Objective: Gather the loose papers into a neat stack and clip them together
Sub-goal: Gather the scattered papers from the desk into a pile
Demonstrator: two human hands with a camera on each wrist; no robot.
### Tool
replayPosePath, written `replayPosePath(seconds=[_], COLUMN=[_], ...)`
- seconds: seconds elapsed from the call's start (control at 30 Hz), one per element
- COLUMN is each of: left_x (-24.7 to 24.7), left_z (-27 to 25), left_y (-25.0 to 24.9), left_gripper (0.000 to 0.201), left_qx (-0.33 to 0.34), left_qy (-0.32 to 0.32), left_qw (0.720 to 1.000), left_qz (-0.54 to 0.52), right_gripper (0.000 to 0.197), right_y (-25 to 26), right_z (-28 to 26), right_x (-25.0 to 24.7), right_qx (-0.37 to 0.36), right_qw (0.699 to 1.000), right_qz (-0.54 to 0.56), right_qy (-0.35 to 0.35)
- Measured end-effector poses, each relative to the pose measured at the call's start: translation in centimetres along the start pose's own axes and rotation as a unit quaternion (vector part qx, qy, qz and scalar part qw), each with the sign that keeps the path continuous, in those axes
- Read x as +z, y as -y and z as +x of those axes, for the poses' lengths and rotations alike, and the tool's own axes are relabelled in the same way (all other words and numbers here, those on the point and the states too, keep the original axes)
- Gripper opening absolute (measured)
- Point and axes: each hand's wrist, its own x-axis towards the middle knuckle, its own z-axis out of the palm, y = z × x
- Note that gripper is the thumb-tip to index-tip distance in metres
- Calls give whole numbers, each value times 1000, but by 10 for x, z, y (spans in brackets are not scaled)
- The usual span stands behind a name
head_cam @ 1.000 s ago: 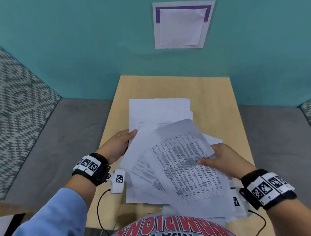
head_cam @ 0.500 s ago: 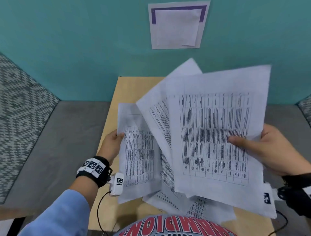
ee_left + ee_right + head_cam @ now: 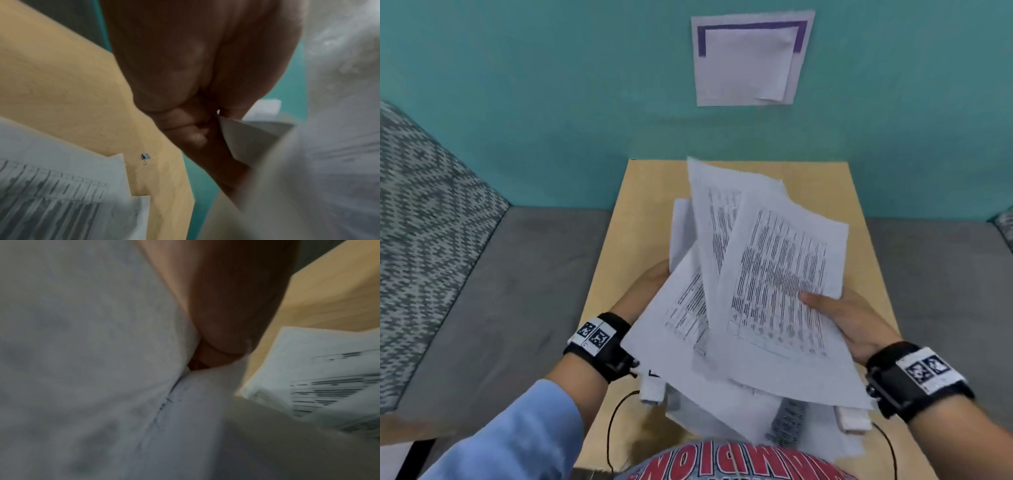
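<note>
Fingers [image 3: 822, 301] of both hands pinch fanned papers [image 3: 774, 274].

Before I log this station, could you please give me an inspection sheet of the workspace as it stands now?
Surface: light wooden table, partly covered by paper.
Job's things: printed papers fanned unevenly and lifted above the table; more sheets lie below at the near edge; small binder clip lies loose on the table, unused.
Clutter: nothing seen.
Hands: left hand grips the fan's left side; right hand pinches its right side, thumb on top.
Cables: black cable loops down from the left wrist unit; another from the right.
Surroundings: teal wall with a paper notice; grey bench; patterned cushion.
</note>
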Motion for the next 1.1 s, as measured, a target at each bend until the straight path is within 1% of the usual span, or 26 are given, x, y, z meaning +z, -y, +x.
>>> replayPosePath(seconds=[0.07,0.1,0.2,0.3,0.4,0.43,0.5,0.53,0.6,0.63,0.7,0.77,0.9,0.93,0.97,1.03,1.07,1.1], left_x=[1,1,-1,6,10,6,3,0,-8,-8,-11,-10,2,2,3,1,-1,-1], left_z=[-1,0,-4,-10,-14,-7,-4,-4,-2,-2,-1,-1,-7,-7,-7,-6,-6,-6], left_y=[-3,-2,-7,-16,-26,-21,-23,-24,-25,-27,-25,-20,-14,-10,-6,7,14,20], left_gripper=[26,27,25,27,32,30,25,28,32,31,28,37,34,39,52,87,95,91], left_qx=[-10,-17,-28,-12,-1,-2,2,9,18,21,22,15,16,13,2,-37,-43,-34], left_qy=[13,8,14,38,49,42,37,29,16,21,11,0,-21,-17,0,54,78,85], left_qw=[1000,999,998,997,998,998,997,997,999,999,1000,1000,1000,999,998,991,990,992], left_qz=[-21,-30,-58,-65,-49,-41,-63,-66,-48,-31,-3,13,-14,-30,-57,-118,-113,-83], right_gripper=[41,43,43,47,60,64,68,67,52,46,47,52,50,50,51,48,46,45], right_y=[-13,-16,-17,-12,-3,0,10,15,26,30,33,27,4,-2,-8,-17,-19,-20], right_z=[5,6,4,7,12,14,17,18,18,18,16,17,22,22,22,22,21,20], right_x=[-5,-6,-2,6,15,16,14,14,13,14,16,18,18,18,18,17,16,16], right_qx=[15,22,25,13,-19,-40,-84,-98,-110,-112,-101,-86,-69,-62,-51,-24,-14,-8], right_qw=[1000,1000,1000,999,999,999,996,995,994,994,995,996,996,997,998,999,1000,1000], right_qz=[2,3,6,31,39,33,24,23,19,12,-9,-18,-52,-48,-40,-21,-17,-19], right_qy=[-19,-22,-7,6,-2,-13,-27,-27,-17,-10,-4,0,2,0,-3,-17,-19,-15])
